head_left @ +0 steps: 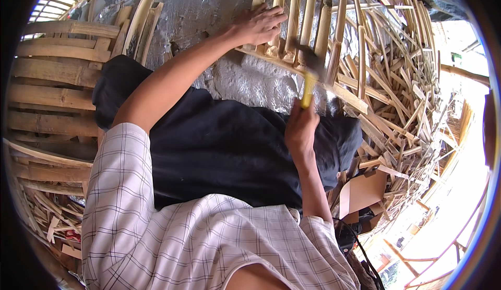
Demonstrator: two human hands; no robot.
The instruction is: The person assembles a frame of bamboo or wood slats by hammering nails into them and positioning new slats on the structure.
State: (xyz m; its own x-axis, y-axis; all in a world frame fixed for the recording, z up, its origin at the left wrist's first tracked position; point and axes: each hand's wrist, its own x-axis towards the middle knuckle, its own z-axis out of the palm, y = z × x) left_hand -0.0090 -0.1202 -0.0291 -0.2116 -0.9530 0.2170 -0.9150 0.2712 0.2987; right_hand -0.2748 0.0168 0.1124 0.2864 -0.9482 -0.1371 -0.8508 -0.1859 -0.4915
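My right hand [301, 125] is closed round the yellow handle of a hammer [308, 87]. The hammer's dark head is smeared by motion over the near ends of several upright bamboo slats [309, 11]. These ends meet a bamboo crosspiece [350, 97] that runs slantwise in front of my knees. To the left, my left hand [261, 25] has its fingers bent over the end of a bamboo slat at the row's left side, near the crosspiece. Whether a nail is between those fingers cannot be made out.
A panel of wide woven bamboo strips [55, 99] stands at the left. Split bamboo scraps [402, 97] are heaped along the right side. A piece of brown cardboard [362, 192] lies by my right elbow. Grey, rough ground [203, 11] shows beyond my legs.
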